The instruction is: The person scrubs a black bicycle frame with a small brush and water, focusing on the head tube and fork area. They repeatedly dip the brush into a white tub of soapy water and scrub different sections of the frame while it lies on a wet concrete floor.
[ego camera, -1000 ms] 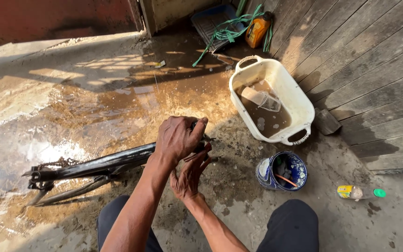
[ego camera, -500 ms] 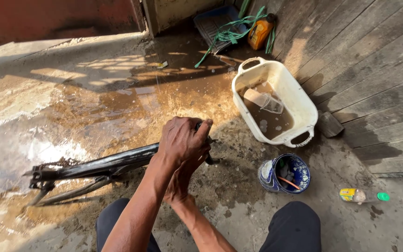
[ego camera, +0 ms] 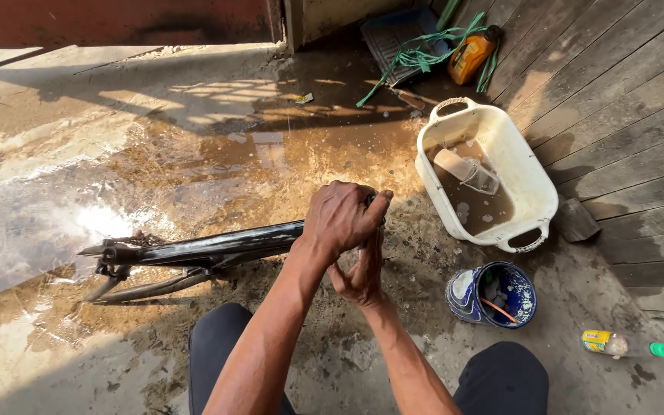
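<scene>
here two hands grip one black bicycle frame.

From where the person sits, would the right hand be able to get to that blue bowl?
Probably yes. The blue bowl sits on bare ground just beside the right hand, with nothing between them. That hand would first have to leave the black frame.

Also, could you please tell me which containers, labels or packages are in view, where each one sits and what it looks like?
Orange plastic jug: top of view, by green cord, dark cap.
Small clear bottle: lying bottom right, yellow label, green cap beside it.
Blue patterned tin: right of the hands, round, open.
White plastic tub: above the tin, murky water inside.
</scene>
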